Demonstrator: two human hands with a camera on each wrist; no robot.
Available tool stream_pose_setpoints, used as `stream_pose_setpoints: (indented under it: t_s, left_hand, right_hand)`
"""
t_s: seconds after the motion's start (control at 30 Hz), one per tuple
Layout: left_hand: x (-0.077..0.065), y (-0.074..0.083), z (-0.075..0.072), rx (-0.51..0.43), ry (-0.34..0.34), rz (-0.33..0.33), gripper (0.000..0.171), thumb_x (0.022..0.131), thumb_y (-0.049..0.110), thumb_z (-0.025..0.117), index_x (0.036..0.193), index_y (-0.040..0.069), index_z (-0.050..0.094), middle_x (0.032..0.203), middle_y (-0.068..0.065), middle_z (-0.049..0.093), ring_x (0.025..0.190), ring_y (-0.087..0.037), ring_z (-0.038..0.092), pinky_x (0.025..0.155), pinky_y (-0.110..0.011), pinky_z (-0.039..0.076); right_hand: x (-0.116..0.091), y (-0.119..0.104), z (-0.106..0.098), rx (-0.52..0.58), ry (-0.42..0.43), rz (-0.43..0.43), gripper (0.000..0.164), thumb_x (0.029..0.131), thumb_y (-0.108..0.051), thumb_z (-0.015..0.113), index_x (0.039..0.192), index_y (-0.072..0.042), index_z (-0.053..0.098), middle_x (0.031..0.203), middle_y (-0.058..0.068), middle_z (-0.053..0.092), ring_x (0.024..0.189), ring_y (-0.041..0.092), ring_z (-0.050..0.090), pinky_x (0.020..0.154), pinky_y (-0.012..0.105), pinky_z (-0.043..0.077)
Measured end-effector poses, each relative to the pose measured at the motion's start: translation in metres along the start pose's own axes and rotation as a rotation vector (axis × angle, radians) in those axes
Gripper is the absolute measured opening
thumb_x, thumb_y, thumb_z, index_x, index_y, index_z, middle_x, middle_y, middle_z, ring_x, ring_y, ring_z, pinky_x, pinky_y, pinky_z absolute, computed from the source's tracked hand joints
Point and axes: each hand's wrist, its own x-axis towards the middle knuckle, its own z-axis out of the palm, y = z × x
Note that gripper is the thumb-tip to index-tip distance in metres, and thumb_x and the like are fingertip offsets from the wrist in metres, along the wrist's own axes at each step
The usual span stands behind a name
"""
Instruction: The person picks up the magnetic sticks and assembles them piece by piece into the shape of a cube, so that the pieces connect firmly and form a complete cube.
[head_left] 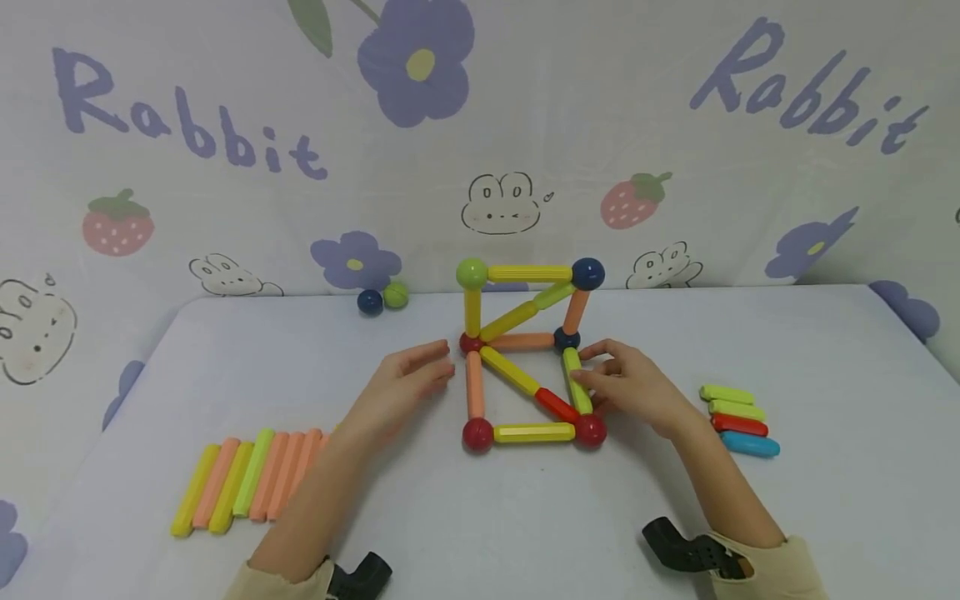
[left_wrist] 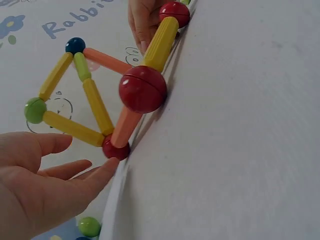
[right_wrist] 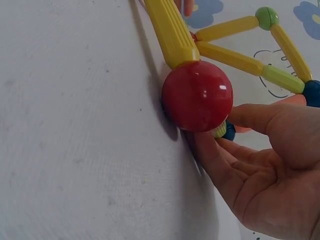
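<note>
A magnetic rod-and-ball frame point(head_left: 534, 432) stands on the table, its base square on the surface and a second panel rising at the back. My right hand point(head_left: 633, 385) pinches the light green rod point(head_left: 577, 381) on the base's right side, thumb on one side and fingers on the other, just behind the front right red ball point(right_wrist: 197, 96). Beside the back left red ball point(head_left: 470, 342), my left hand point(head_left: 401, 387) holds nothing, its fingers extended toward that ball. A green ball point(head_left: 472, 273) and a dark blue ball point(head_left: 588, 273) form the upper corners.
Yellow, orange and green rods point(head_left: 243, 479) lie in a row at left, partly behind the left forearm. Several short rods point(head_left: 738, 423) lie at right. A loose blue ball point(head_left: 370, 302) and green ball point(head_left: 396, 294) sit at the table's back edge, before a printed cloth.
</note>
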Motion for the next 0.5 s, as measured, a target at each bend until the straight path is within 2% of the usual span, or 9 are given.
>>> stream_pose_setpoints:
  t_s: [0.13,0.33,0.5]
  left_hand:
    - [-0.021,0.003,-0.013,0.004,0.018,-0.004,0.052,0.111,0.017,0.055,0.159,0.002,0.044,0.161,-0.018,0.047,0.141,-0.033,0.056,0.118,-0.043,0.045]
    - [-0.06,0.003,-0.034,0.036,0.076,-0.008,0.052,0.111,0.022,0.056,0.158,0.004,0.045,0.158,-0.018,0.051,0.137,-0.032,0.059,0.112,-0.039,0.05]
    - [-0.086,-0.006,-0.052,0.133,0.146,-0.026,0.053,0.111,0.027,0.056,0.159,0.007,0.046,0.158,-0.017,0.053,0.137,-0.031,0.06,0.109,-0.033,0.053]
  right_hand:
    - [0.001,0.002,0.0,0.015,0.018,-0.029,0.056,0.105,-0.025,0.066,0.148,0.005,0.046,0.117,0.025,0.067,0.088,0.022,0.071,0.082,0.032,0.063]
    - [0.005,0.008,0.0,0.059,0.019,-0.044,0.056,0.106,-0.025,0.066,0.148,0.005,0.046,0.122,0.027,0.066,0.086,0.02,0.071,0.079,0.03,0.064]
    - [0.008,0.014,0.0,0.098,0.003,-0.045,0.055,0.106,-0.025,0.064,0.15,0.004,0.045,0.117,0.023,0.07,0.081,0.018,0.068,0.076,0.025,0.062]
